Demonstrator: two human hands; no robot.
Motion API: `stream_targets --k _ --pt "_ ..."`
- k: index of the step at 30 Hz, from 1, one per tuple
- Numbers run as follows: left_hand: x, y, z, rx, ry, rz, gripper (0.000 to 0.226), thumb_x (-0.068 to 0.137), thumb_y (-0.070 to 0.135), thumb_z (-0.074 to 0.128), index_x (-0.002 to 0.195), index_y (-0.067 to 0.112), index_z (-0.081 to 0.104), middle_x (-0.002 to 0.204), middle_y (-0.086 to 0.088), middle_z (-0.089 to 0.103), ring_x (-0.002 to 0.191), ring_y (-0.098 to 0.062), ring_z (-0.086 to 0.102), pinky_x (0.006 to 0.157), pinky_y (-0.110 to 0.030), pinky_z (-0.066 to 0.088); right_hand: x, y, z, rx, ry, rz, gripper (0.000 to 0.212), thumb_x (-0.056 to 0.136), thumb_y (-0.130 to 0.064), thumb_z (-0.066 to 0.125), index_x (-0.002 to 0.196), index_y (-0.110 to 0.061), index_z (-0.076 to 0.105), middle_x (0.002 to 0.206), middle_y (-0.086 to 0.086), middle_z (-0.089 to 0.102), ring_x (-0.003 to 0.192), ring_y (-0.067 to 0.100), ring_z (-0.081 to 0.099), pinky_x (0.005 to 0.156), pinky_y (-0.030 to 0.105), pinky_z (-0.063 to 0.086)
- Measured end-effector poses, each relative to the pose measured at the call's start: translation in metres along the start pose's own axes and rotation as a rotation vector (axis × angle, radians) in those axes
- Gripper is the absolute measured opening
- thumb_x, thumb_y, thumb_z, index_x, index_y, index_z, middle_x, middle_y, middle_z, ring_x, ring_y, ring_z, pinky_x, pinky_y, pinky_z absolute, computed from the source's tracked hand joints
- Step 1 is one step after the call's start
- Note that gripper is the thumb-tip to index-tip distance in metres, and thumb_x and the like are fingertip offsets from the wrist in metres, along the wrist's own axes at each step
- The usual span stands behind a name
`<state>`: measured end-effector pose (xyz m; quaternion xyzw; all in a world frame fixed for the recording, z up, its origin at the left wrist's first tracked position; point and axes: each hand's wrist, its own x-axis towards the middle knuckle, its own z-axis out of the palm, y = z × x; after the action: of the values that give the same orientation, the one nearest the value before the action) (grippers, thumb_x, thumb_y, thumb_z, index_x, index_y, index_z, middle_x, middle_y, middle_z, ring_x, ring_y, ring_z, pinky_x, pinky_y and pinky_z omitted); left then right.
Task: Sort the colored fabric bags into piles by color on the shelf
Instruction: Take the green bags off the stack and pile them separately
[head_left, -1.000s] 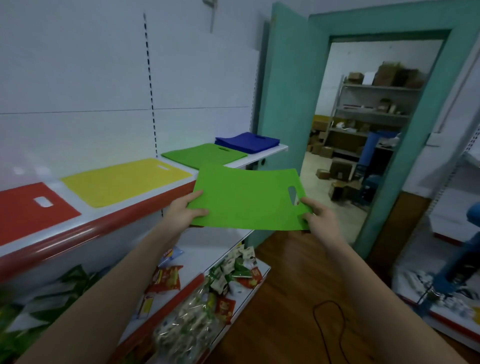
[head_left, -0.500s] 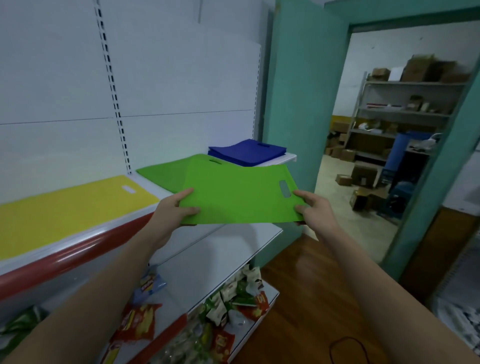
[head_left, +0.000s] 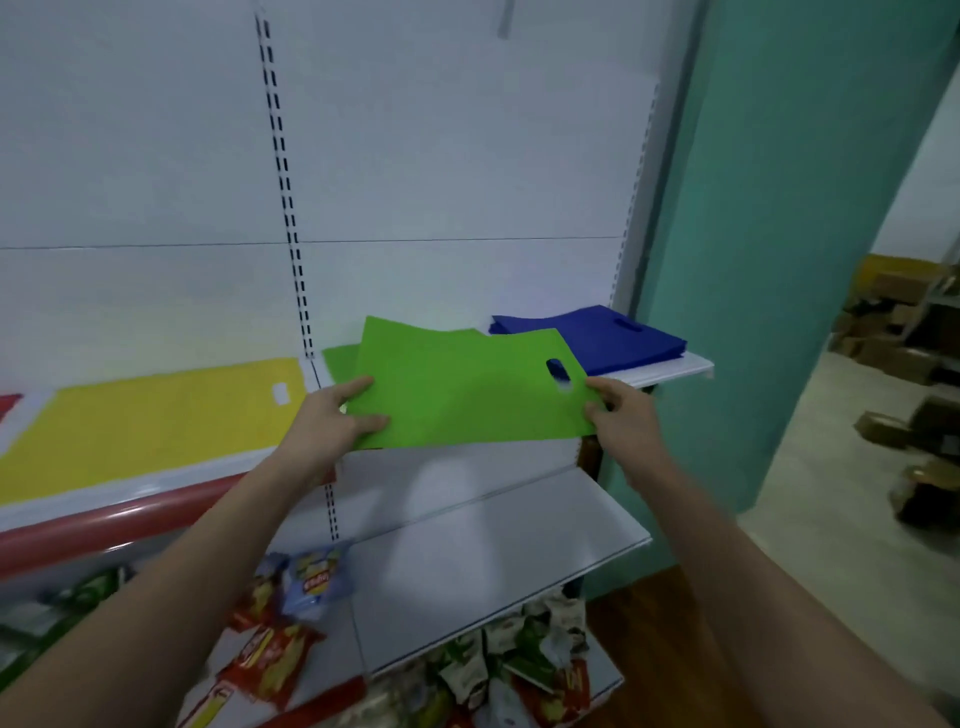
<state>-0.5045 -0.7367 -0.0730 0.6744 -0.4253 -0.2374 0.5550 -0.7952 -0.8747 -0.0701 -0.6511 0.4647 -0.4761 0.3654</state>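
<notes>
While the green bag (head_left: 467, 387) is held flat over the shelf (head_left: 670, 371), both hands pinch it: the left hand (head_left: 332, 421) grips the near left corner, thumb on top, and the right hand (head_left: 618, 415) grips the right edge just below the handle cutout. Its far left part overlaps the green pile (head_left: 340, 358), of which only a sliver shows; whether the bag already touches that pile cannot be told. Judged risk: the bag's right end, seen through the cutout, sits over or close to the blue pile (head_left: 592, 335), so a release here could leave green lapping onto blue. The thin fabric may also fold or slide off the near shelf edge if one hand lets go first. Likely need: shift left and square up before lowering. Surroundings: the yellow bag (head_left: 156, 415) lies flat to the left, with a red bag (head_left: 8, 402) corner at the far left edge. A slotted upright (head_left: 283, 182) runs behind, not obstructing. Snack packets (head_left: 311, 577) lie on the lower shelves, well apart. A teal door frame (head_left: 779, 260) stands to the right.
</notes>
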Motion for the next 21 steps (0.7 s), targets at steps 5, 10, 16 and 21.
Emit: stream_targets --k 5,10,16,21 --pt "0.032 -0.008 -0.003 0.205 0.183 -0.017 0.061 0.079 0.008 0.079 0.135 0.002 0.056 0.134 -0.012 0.058 0.120 -0.026 0.059 0.106 -0.042 0.045 0.063 0.008 0.044 -0.089 -0.085 -0.094 0.033 0.093 -0.002 0.057 0.125 -0.008 0.062 0.124 0.006 0.062 0.089 0.022 0.063 0.078 0.039 0.058" --pt "0.058 -0.018 0.006 0.449 0.289 -0.017 0.058 0.080 0.014 0.079 0.134 0.002 0.058 0.132 -0.020 0.060 0.116 -0.031 0.060 0.102 -0.039 0.046 0.111 0.017 0.080 -0.245 -0.151 -0.177 0.032 0.096 -0.001 0.052 0.127 -0.002 0.061 0.127 0.012 0.062 0.115 0.027 0.058 0.096 0.033 0.046" --pt "0.082 -0.031 0.025 0.770 0.269 -0.049 0.057 0.088 0.027 0.069 0.136 0.003 0.054 0.136 -0.019 0.057 0.125 -0.036 0.049 0.105 -0.039 0.037 0.143 0.037 0.107 -0.403 -0.126 -0.242 0.034 0.097 -0.004 0.047 0.129 -0.003 0.059 0.123 0.015 0.060 0.113 0.032 0.056 0.091 0.037 0.043" --pt "0.082 -0.041 0.036 0.957 0.297 -0.046 0.040 0.094 0.034 0.058 0.119 0.004 0.066 0.130 -0.018 0.054 0.118 -0.035 0.043 0.102 -0.040 0.031 0.152 0.058 0.121 -0.545 -0.104 -0.326 0.032 0.091 0.003 0.047 0.118 0.000 0.064 0.111 0.016 0.054 0.103 0.030 0.050 0.080 0.037 0.042"
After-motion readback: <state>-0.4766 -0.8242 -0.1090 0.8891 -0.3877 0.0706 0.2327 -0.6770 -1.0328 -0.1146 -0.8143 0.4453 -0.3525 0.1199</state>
